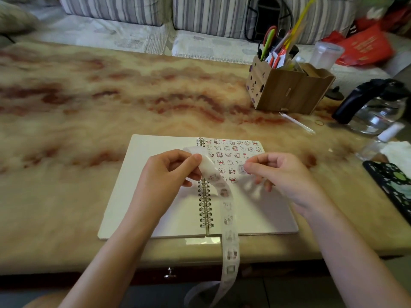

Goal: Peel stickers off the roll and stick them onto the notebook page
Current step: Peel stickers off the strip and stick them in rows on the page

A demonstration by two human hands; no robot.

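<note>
Your left hand (pixel 171 172) pinches the sticker strip (pixel 228 218) above the notebook (pixel 138 156) while your right hand (pixel 284 174) pinches 1 loose sticker (pixel 241 168), and it may curl onto your fingertip or land crooked over the filled rows.

1. Table (pixel 89 107): marbled, stone-look top, polished and glossy.
2. Notebook (pixel 155 147): smooth, matt paper pages. Binding (pixel 205 205): shiny metal wire.
3. Strip (pixel 230 247): thin, translucent backing paper with a slight sheen.
4. Box (pixel 287 94): wood-grain board, matt.
5. Kettle (pixel 382 116): clear, glossy glass. Handle (pixel 355 101): black plastic.
6. Tub (pixel 324 54): cloudy, translucent plastic.
7. Sofa (pixel 115 7): striped woven cloth, matt.
</note>
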